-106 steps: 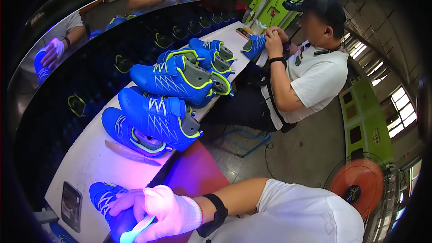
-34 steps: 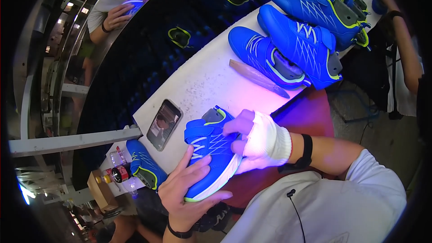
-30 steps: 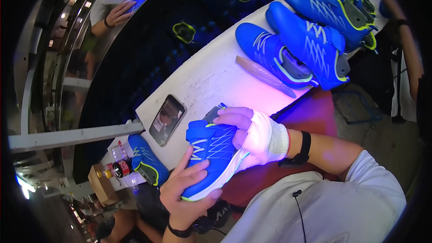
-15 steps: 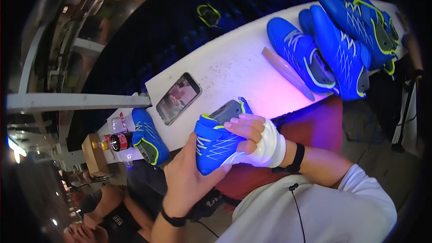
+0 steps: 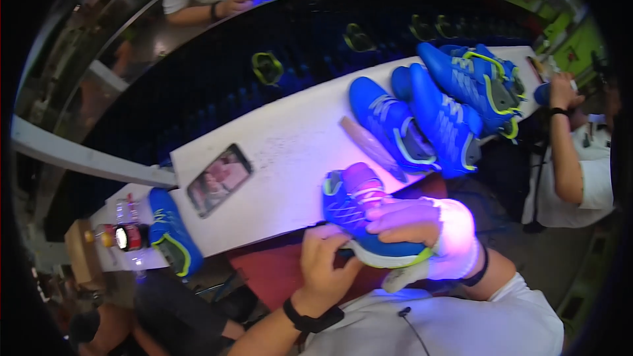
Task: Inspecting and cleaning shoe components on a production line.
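Observation:
A blue sneaker (image 5: 344, 209) with grey-white laces, a white sole and yellow-green trim is held between my two hands, just off the near edge of the table. My right hand (image 5: 412, 224), in a white glove with bare fingers, wraps over the sneaker's upper from the right. On the other side, my left hand (image 5: 325, 260) is bare and grips the sole edge with thumb and fingers. Bright violet-white light falls on the glove and the shoe. A flat, tan, curved strip (image 5: 372, 148) lies on the table beyond the sneaker.
Several blue sneakers (image 5: 389, 122) are crowded on the right of the white table (image 5: 283, 151). A phone (image 5: 219, 180) lies left, near another sneaker (image 5: 173, 232), a bottle (image 5: 132, 237) and a cardboard box (image 5: 84, 254). Behind runs a dark belt (image 5: 303, 46) carrying shoes; co-workers (image 5: 570, 151) are around.
The sneaker has been turned over in my hands, so its white sole edge now faces me. My left hand has shifted down to the sole. The view has swung, showing more co-workers.

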Motion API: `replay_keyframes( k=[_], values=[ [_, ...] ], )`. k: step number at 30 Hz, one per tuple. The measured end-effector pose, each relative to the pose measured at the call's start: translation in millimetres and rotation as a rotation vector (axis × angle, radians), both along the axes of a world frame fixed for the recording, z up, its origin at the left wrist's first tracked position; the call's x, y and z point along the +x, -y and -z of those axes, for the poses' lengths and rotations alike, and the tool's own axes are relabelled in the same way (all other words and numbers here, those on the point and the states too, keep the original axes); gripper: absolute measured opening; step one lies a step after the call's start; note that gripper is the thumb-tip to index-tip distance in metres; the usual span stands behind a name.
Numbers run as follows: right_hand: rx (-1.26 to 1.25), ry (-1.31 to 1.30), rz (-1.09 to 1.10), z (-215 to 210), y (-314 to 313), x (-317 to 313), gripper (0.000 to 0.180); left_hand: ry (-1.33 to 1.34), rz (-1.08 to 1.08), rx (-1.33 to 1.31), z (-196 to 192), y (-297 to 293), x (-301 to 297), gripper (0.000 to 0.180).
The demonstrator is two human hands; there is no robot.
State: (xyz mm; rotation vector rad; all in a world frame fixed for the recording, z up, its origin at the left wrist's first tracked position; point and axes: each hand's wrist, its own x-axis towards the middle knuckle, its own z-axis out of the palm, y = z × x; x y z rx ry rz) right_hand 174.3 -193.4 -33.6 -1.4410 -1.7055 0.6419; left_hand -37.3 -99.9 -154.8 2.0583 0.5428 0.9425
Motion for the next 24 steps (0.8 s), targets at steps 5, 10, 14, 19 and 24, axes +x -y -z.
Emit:
replay_keyframes(
  k=[5, 10, 14, 19, 24],
  values=[
    [0.148, -0.059, 0.104, 28.1, 10.0, -4.8, 0.074, 0.173, 0.082, -0.028, -33.1, 9.9, 18.8, 0.042],
    [0.201, -0.094, 0.054, 30.7, 7.0, 3.5, 0.067, 0.237, 0.142, -0.003, -31.9, 0.1, 25.9, 0.041],
    [0.198, -0.135, 0.099, 35.6, 13.0, 8.5, 0.061, 0.227, 0.178, -0.139, -32.9, -5.4, 34.3, 0.042],
    [0.295, -0.402, 0.185, 72.7, 31.1, 26.8, 0.047, -0.149, 0.081, 0.258, -20.7, -15.1, 40.0, 0.042],
    [0.15, -1.036, 0.351, 137.9, 59.6, 29.3, 0.032, -0.34, 0.465, 0.369, -56.8, -61.6, 77.2, 0.047]
  ],
)
